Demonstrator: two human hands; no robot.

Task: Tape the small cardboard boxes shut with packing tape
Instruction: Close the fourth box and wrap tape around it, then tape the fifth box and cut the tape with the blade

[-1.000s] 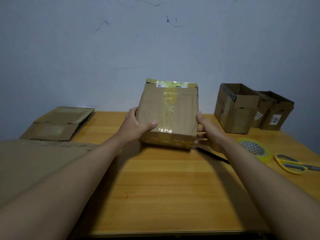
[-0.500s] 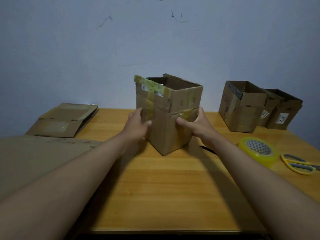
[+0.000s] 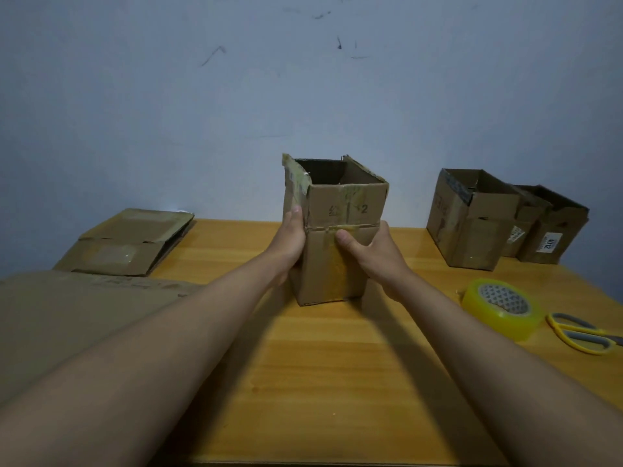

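1. Left hand (image 3: 292,238) is pressed flat vs. the left side of the box (image 3: 337,230), fingers together and pointing up along the wall, thumb hidden behind the corner.
2. Right hand (image 3: 377,252) wraps the box's right front edge, thumb laid across the front face at the flap crease, other fingers round the far side & out of sight. Both hands clamp the box; neither holds anything else.
3. Box stands upright on the tabletop (image 3: 337,365), centre, long axis vertical, mouth up. Top flaps stand straight up, so it's wide open; old yellowish tape runs down the front.
4. Key relation: flaps sit just above both hands, each hand already on its own side. Prob. next is folding flaps inward, left flap w/ left hand, right flap w/ right.
5. Tape roll (image 3: 502,308) lies flat on the tabletop to the right, well apart from the box, near the right forearm. Right hand is clearly the nearer one to fetch it; left could pin the flaps.
6. Scissors (image 3: 583,335) lie just beyond the roll, further right.
7. More open boxes (image 3: 472,220) wait at the back right; flattened cardboard (image 3: 131,244) lies back left.
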